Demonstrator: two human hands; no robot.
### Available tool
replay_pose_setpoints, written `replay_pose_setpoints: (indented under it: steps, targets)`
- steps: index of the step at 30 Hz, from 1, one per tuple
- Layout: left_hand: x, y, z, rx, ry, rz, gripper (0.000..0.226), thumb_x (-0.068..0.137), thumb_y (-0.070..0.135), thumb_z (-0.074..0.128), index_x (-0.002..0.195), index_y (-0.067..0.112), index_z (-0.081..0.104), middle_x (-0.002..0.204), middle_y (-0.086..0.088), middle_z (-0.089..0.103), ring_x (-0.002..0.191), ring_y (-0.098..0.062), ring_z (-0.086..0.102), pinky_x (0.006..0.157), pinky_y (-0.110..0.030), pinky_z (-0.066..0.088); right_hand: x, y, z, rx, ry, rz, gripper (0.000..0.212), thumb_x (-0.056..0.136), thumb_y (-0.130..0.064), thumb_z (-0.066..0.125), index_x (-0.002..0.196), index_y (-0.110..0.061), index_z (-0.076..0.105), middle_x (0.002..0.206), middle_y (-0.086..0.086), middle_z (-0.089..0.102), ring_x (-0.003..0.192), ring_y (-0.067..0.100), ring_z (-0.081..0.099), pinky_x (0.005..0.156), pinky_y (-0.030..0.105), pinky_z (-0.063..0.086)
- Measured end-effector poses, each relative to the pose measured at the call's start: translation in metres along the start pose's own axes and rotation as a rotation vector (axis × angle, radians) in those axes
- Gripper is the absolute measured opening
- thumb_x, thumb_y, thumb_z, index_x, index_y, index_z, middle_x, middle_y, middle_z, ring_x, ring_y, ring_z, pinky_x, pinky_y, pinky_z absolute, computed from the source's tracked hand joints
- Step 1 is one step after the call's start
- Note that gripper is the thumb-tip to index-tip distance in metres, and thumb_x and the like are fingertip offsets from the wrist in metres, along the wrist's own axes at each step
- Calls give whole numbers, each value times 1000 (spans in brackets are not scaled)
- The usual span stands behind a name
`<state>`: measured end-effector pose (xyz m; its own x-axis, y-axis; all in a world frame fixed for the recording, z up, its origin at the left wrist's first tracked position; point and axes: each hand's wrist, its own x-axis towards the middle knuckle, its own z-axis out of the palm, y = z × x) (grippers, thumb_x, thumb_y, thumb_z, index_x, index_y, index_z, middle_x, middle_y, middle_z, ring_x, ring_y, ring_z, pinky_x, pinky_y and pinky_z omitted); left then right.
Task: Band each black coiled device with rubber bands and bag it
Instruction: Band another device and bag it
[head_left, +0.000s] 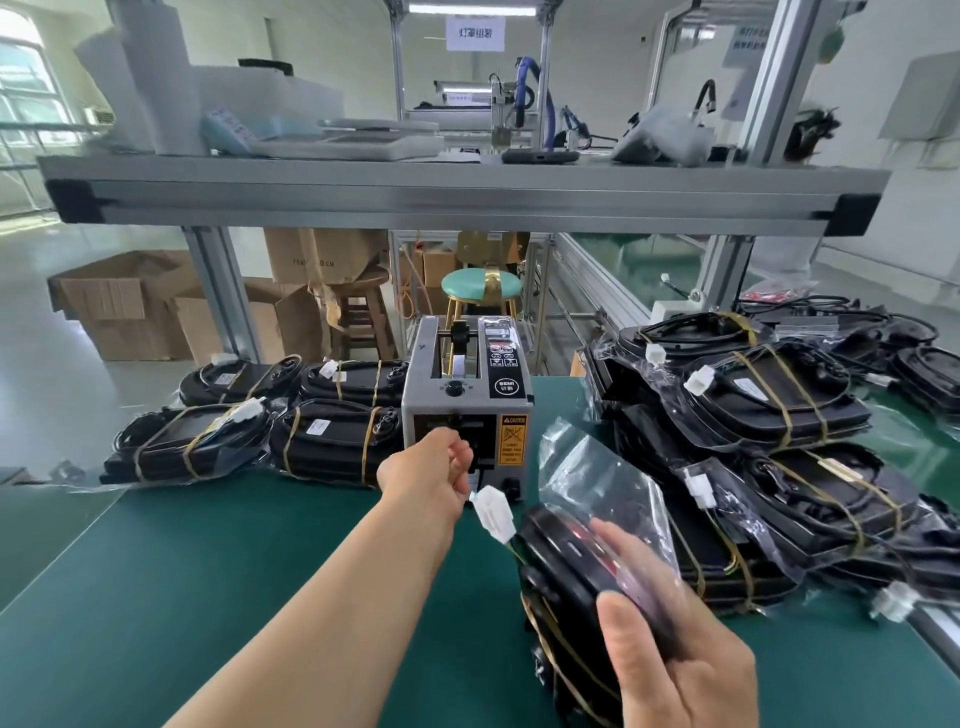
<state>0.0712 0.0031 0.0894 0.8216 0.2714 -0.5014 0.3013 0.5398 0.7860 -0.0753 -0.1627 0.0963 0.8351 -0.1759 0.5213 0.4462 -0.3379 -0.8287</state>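
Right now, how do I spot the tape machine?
Look at the green table. In its far middle, between two heaps of black bundles, stands the tape machine. It is the only grey box, with a yellow sticker.

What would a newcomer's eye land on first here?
The grey tape dispenser at mid-table, with the left hand at its front slot. Near right, the right hand grips a banded black device with a clear bag over its top. Piles of bagged devices flank the dispenser, the bigger on the right.
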Motion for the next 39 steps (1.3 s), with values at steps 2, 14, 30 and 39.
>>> replay_pose_setpoints:
  steps: [2, 14, 30, 39]
  targets:
    - [-5, -1, 1, -53, 4, 44, 14, 84, 2, 59, 73, 10, 55, 42, 4, 52, 34, -6, 44, 40, -18, 35, -26, 3, 17, -9, 75, -17, 56, 87, -68, 52, 111, -22, 73, 62, -28, 61, 42, -11, 44, 49, 3, 37]
    - [-149, 25, -46, 436, -737, 825, 21, 77, 42, 65, 70, 22, 68, 76, 6, 58, 75, -20, 52, 77, -32, 41, -32, 21, 10, 262, 29, 95, 57, 66, -73, 70, 117, -48, 67, 103, -12, 76, 97, 3, 70, 80, 9, 49]
    - [-126, 17, -37, 835, -725, 536, 36, 64, 51, 73, 70, 15, 72, 87, 8, 61, 82, -8, 58, 90, -35, 43, -34, 20, 10, 277, -4, 150, 70, 67, -79, 65, 125, -39, 65, 111, -4, 75, 105, 13, 70, 88, 19, 52]
    - [-131, 7, -38, 886, -641, 639, 33, 62, 53, 72, 68, 21, 68, 93, 15, 62, 75, 3, 56, 76, -28, 35, -37, 22, 11, 275, 9, 161, 83, 62, -80, 68, 123, -23, 68, 113, -2, 74, 105, 17, 70, 89, 26, 54]
